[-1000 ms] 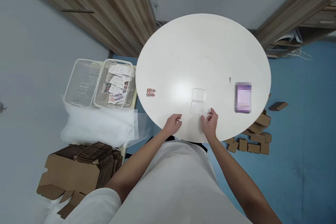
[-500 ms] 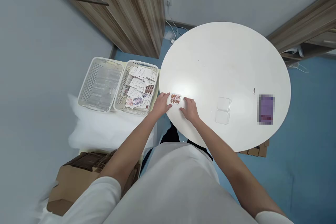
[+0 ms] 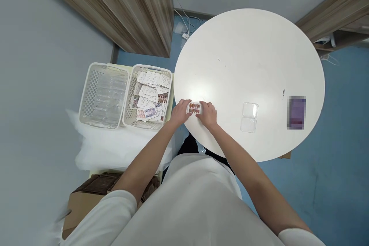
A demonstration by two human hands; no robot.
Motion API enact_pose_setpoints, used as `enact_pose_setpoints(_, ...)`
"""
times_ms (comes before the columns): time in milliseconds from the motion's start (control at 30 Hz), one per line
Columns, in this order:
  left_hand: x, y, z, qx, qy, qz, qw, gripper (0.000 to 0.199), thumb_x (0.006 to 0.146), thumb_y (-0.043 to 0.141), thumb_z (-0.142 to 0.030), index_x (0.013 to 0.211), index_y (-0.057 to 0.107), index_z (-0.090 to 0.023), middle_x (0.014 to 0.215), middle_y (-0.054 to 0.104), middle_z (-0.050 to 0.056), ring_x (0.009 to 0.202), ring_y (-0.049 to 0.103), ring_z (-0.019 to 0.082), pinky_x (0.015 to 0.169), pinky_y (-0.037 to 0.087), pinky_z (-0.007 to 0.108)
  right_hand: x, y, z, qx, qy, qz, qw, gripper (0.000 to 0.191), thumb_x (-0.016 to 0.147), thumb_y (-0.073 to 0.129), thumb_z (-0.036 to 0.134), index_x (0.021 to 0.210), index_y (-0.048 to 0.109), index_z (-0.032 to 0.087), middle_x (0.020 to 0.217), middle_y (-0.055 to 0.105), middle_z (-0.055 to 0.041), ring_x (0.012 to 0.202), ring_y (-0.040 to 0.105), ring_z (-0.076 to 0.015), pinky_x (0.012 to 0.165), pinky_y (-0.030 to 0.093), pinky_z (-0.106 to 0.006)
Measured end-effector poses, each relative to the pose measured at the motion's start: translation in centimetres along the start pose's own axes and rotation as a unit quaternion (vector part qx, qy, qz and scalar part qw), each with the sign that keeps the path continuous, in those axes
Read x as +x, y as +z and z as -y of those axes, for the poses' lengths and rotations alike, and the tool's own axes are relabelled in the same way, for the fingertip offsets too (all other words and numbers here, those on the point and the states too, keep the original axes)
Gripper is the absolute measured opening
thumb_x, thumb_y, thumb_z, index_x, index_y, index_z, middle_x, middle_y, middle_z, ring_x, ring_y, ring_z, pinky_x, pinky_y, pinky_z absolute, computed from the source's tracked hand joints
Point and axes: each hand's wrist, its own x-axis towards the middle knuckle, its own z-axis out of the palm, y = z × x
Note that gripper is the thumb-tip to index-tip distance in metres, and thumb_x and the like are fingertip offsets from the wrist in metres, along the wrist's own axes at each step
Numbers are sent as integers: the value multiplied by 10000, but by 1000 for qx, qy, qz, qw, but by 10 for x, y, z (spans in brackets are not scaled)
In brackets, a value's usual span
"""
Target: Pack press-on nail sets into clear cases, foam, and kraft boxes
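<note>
A small white card of reddish-brown press-on nails (image 3: 194, 108), set in two rows, is at the near left edge of the round white table (image 3: 248, 54). My left hand (image 3: 181, 112) grips its left end between thumb and fingers. On the opposite end, my right hand (image 3: 207, 113) has its thumb and fingers closed on the card's edge. To the right lies a clear plastic case (image 3: 249, 117), opened flat into two halves, with neither hand touching it.
Left of the table stands a white basket (image 3: 127, 117) of nail cards (image 3: 150, 91), beside another basket (image 3: 83, 102) holding clear plastic cases. A blurred purple item (image 3: 297, 112) lies at the table's right. Cardboard (image 3: 82, 207) sits at lower left; a power strip (image 3: 185, 36) lies on the floor.
My right hand has come in from slightly apart and now grips the card's right end. My left hand has also closed on it. The whole view has shifted a little.
</note>
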Motion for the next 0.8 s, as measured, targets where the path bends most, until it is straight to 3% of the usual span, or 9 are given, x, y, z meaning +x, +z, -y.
enact_pose_setpoints(200, -13, 13, -2, -33, 5, -55, 998, 557, 737, 552, -168, 1255, 349, -189, 998, 530, 66, 852, 520, 182, 742, 430, 315, -12, 5, -6, 32, -80, 2, 996, 615, 757, 531, 217, 1312, 264, 214, 1080, 506, -94, 984, 466, -234, 835, 325, -391)
enact_pose_setpoints(400, -32, 18, -22, -50, 21, -55, 997, 676, 699, 605, -191, 1300, 296, -172, 958, 506, 57, 792, 504, 165, 740, 437, 311, -32, -7, -27, 93, -155, 3, 984, 737, 746, 522, 193, 1369, 128, 207, 1111, 473, -106, 1013, 461, -249, 831, 374, -401)
enact_pose_setpoints(600, -47, 30, -75, -51, 71, -30, 996, 691, 715, 603, -233, 1318, 268, -201, 970, 499, 51, 785, 501, 159, 742, 435, 315, -68, -45, -78, 174, -183, -10, 968, 718, 745, 532, 202, 1361, 165, 241, 1051, 475, -79, 935, 495, -217, 796, 440, -377)
enact_pose_setpoints(800, -43, 72, -143, -49, 100, 25, 993, 653, 689, 633, -281, 1268, 339, -210, 1049, 515, 69, 849, 525, 189, 757, 441, 335, -98, -84, -159, 154, -151, 12, 976, 682, 721, 584, 272, 1323, 265, 256, 1050, 492, -65, 999, 473, -226, 854, 410, -397)
